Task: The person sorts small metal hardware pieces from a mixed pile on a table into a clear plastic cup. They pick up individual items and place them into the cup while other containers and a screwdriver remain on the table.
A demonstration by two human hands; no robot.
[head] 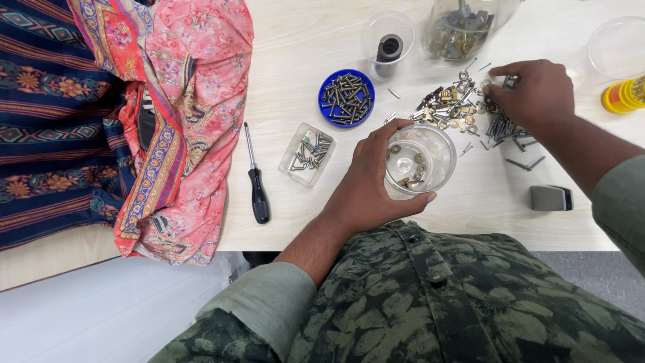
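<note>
Single head-worn view, looking steeply down – close over the white table [302,40], the wearer's chest at the bottom edge

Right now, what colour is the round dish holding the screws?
Blue. The round dish shows best in the head view, left of the loose hardware pile.

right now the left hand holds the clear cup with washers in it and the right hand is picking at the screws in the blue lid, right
Not quite. The left hand does hold the clear cup with washers in it, but the right hand is picking at the loose pile of hardware on the table, not the blue lid. The head view shows it.
</note>
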